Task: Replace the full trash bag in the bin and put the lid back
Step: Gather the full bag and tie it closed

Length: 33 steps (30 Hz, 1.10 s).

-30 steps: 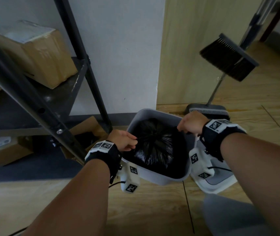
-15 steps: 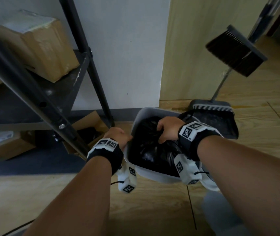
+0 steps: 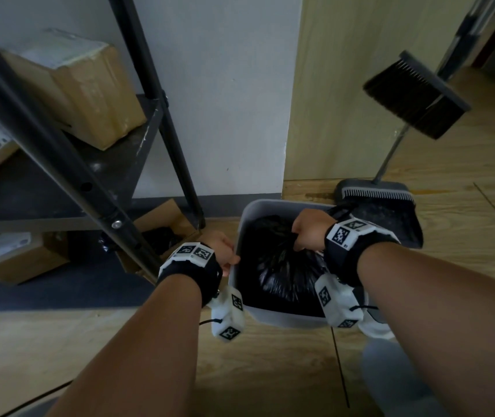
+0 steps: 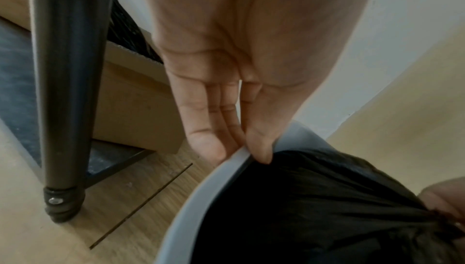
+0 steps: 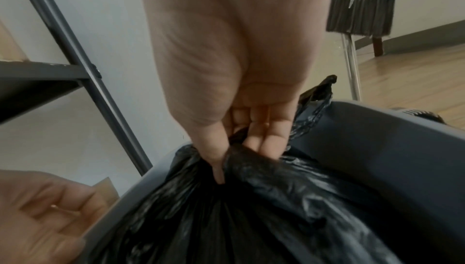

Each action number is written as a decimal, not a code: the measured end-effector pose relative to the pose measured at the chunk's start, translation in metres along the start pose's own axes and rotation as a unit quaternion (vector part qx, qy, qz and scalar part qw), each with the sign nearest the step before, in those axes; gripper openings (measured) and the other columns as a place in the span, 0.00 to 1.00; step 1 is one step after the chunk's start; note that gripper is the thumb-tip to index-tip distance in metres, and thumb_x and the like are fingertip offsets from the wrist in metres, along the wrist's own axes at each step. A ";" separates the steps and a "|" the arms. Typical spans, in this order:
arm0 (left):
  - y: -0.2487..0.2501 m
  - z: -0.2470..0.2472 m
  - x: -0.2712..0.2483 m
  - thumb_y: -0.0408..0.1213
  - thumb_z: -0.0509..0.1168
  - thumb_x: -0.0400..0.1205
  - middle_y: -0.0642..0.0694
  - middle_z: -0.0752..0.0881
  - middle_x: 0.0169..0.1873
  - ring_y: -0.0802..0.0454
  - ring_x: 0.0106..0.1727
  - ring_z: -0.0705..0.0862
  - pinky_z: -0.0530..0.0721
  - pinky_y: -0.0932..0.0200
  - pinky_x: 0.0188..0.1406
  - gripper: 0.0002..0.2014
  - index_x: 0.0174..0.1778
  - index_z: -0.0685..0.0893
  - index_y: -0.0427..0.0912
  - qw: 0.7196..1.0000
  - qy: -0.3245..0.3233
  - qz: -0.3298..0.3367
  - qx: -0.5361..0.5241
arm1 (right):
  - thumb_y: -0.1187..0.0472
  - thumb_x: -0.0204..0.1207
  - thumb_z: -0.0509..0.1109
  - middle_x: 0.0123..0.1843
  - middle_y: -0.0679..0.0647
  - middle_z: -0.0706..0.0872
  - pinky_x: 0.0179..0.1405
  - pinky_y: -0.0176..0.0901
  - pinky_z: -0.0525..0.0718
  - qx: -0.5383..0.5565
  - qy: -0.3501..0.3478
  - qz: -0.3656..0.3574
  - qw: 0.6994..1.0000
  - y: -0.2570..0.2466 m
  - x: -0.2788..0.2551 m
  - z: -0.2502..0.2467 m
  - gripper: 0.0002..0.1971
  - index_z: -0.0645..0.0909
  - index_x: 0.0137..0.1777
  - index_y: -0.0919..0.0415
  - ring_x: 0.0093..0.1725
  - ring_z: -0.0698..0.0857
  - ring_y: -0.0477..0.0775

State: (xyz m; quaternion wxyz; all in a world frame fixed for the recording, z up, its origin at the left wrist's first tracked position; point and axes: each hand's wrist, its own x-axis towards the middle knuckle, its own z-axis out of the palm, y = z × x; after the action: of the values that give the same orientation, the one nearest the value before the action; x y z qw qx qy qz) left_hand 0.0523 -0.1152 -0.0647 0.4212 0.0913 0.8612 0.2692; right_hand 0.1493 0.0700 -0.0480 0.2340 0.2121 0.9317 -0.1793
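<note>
Both arms reach down to the grey bin (image 3: 273, 319) on the floor beside the shelf leg, right hand (image 3: 310, 230) fisted tight round the gathered neck of the black trash bag (image 3: 282, 266) inside it, left hand (image 3: 225, 251) pinching the bin's near-side rim, thumb inside.

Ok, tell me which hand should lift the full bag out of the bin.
The right hand: its fingers already grip the gathered neck of the black trash bag. The left hand pinches the bin rim, well placed to hold it down.
</note>
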 end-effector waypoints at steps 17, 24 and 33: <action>0.006 0.010 -0.006 0.25 0.70 0.76 0.36 0.86 0.34 0.38 0.39 0.89 0.89 0.44 0.53 0.06 0.38 0.80 0.36 1.000 -0.017 -0.009 -0.022 | 0.64 0.75 0.71 0.35 0.56 0.81 0.27 0.32 0.71 0.018 -0.016 -0.030 0.999 -0.010 -0.031 -0.032 0.12 0.87 0.53 0.73 0.35 0.78 0.53; 0.009 0.011 -0.008 0.22 0.69 0.77 0.38 0.82 0.30 0.46 0.29 0.81 0.83 0.54 0.27 0.11 0.38 0.75 0.39 0.995 -0.018 -0.013 -0.095 | 0.66 0.73 0.72 0.40 0.59 0.87 0.35 0.40 0.83 0.084 -0.005 -0.031 0.996 -0.009 -0.034 -0.040 0.09 0.89 0.51 0.68 0.38 0.85 0.58; -0.001 0.010 -0.012 0.19 0.63 0.79 0.39 0.75 0.19 0.51 0.22 0.72 0.78 0.54 0.30 0.11 0.35 0.73 0.36 0.988 -0.009 -0.032 -0.148 | 0.67 0.72 0.74 0.38 0.57 0.86 0.29 0.37 0.83 0.146 0.030 -0.024 0.989 -0.011 -0.042 -0.059 0.06 0.87 0.48 0.62 0.35 0.85 0.56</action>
State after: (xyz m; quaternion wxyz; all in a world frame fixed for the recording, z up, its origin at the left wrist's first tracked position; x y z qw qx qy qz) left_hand 0.0675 -0.1166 -0.0623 0.4464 0.0029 0.8106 0.3791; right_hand 0.1564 0.0728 0.0246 0.1683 0.2265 0.9070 -0.3125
